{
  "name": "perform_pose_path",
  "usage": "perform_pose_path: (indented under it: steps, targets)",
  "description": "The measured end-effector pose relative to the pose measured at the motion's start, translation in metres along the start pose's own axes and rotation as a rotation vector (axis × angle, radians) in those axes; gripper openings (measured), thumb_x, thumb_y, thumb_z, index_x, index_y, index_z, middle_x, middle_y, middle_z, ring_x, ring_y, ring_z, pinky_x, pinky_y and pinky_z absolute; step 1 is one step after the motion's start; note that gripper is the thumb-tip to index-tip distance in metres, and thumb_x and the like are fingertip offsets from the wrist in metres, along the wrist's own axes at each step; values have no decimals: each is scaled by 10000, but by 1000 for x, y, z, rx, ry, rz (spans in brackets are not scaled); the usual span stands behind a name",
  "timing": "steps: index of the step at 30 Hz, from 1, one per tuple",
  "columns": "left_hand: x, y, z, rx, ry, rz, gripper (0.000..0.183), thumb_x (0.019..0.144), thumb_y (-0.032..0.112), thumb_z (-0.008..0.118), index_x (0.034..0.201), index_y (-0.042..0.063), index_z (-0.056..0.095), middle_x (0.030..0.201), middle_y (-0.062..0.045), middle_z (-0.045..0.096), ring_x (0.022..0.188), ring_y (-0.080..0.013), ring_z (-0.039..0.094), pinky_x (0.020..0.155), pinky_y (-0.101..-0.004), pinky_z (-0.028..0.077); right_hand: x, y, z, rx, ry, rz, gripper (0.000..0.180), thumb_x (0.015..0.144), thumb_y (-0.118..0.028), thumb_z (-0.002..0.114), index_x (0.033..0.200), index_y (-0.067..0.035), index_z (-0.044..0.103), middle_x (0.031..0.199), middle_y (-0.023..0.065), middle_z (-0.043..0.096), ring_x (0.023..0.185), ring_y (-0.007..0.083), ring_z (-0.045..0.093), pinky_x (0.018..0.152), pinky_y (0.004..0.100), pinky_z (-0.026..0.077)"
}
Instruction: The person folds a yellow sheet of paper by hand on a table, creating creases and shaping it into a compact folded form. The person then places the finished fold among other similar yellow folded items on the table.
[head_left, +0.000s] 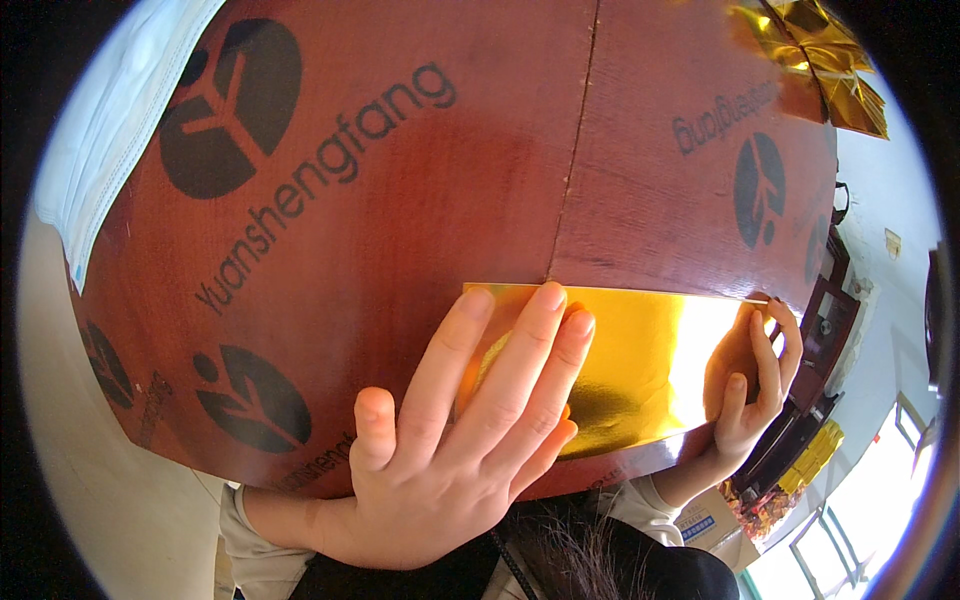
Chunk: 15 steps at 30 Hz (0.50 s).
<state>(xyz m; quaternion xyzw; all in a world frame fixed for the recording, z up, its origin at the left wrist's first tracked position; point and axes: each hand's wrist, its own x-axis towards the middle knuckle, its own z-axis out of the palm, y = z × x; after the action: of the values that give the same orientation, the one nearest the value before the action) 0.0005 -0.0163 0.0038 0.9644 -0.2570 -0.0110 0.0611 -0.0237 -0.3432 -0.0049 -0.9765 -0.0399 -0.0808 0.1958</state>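
Note:
A shiny gold foil sheet (630, 352) with a thin pale top edge lies on a reddish-brown film-faced plywood board (390, 240), across the seam between two panels. My left hand (457, 442) rests over the sheet's left part. Its fingers are spread, and two fingertips reach the sheet's upper edge. Under that hand, part of the sheet is hidden, along with a faint textured mark. At the sheet's far right end my right hand (765, 382) has its fingers curled at the upper corner, apparently gripping it; the foil mirrors those fingers.
A pale blue pleated face mask (127, 112) covers the upper left. Folded gold foil pieces (832, 67) sit at the board's upper right edge. Beyond the board are dark wooden furniture (829, 330), a yellow bundle (806, 457), a heap of reddish-gold scraps (761, 514) and a cardboard box (716, 532).

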Motion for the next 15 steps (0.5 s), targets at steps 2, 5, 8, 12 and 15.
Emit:
perform_pose_path:
  steps: [2,5,8,12,15]
  targets:
    - [0,0,0,19,-3,4,535,1060,521,462,1437,189,646,1522,-45,557,1376,-335,521,1212,-637,-176,0,0,0,6,3,-5,512,844,-253,609,1259,19,735,1399,238,567,1349,404,526,1162,538,373]
    - [1,0,-1,25,-13,11,538,1060,520,463,1440,185,642,1524,-48,555,1378,-338,519,1209,-634,-186,0,1,-1,-42,-41,-53,500,991,-352,553,1325,-11,699,1477,212,536,1383,390,515,1164,522,381]
    - [1,0,-1,35,-11,19,539,1060,517,464,1442,180,640,1524,-51,555,1379,-341,519,1207,-634,-192,1,1,-2,-28,-39,-42,511,994,-362,552,1323,1,696,1475,213,536,1388,391,509,1170,520,370]
    - [2,0,-2,15,-16,21,540,1059,512,467,1445,174,636,1522,-56,557,1379,-346,519,1205,-634,-196,2,0,-3,-33,-44,-41,532,1000,-386,550,1319,14,694,1475,214,536,1394,389,504,1178,519,357]
    - [2,-1,-2,18,-25,25,540,1059,509,469,1448,172,632,1522,-60,557,1379,-351,519,1204,-636,-197,2,0,-3,-31,-44,-40,541,1002,-399,551,1318,16,695,1475,214,536,1398,387,499,1181,520,352]
